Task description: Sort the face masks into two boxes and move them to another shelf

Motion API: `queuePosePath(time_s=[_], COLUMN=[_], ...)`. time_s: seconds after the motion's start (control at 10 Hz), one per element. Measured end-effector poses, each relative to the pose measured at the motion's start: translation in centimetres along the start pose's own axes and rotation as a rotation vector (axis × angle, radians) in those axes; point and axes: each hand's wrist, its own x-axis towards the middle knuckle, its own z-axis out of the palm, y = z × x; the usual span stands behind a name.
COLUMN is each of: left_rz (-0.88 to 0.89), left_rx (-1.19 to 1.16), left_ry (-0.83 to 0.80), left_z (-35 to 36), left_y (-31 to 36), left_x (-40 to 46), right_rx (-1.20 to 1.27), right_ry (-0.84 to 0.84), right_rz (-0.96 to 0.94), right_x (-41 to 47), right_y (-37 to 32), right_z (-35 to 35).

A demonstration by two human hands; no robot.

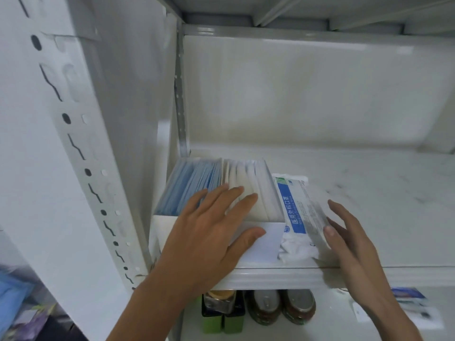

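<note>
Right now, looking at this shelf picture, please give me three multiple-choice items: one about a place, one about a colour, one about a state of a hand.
1. Where does the printed mask packet stand?
A. left of the box
B. right of the box
C. on the lower shelf

2. What colour are the masks in the left part of the box?
A. blue
B. green
C. black

3. How is the left hand?
A. a closed fist
B. fingers spread over the box
C. hanging at the side

Answers: 1 B, the packet leans at the box's right side, by the right hand. 2 A, the left stack is blue. 3 B, straight fingers lie over the masks.
</note>
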Motion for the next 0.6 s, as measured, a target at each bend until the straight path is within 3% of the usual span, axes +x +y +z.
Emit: queuePosePath(time_s=[0.1,0.2,0.4,0.5,0.6], left_rz=[0.004,-0.036,-0.181,-0.152,-0.077], left_rx=[0.029,-0.026,-0.049,-0.061,-0.155], left_ry=[-0.025,-0.004,-0.080,-0.052,0.138], left_z=[0.0,-0.4,-1.4,-1.4,-1.2], left_y=[-0.2,-0.1,-0.3,-0.5,-0.5], left_x=[-0.1,0.2,1.9,2.7,1.4], right_rx=[-0.117,-0.375,-0.554,-0.542,-0.352], right_ry=[0.042,0.135,0.052,-0.033,0.104], right_rz=[0.009,-0.105,-0.294,-0.320,-0.399], right_x=[0.4,1.5,3.6,4.5,3.3], right_y=[-0.5,-2.0,-6.8,-7.8,-6.9], right_z=[0.5,1.4,3.7,4.5,4.1])
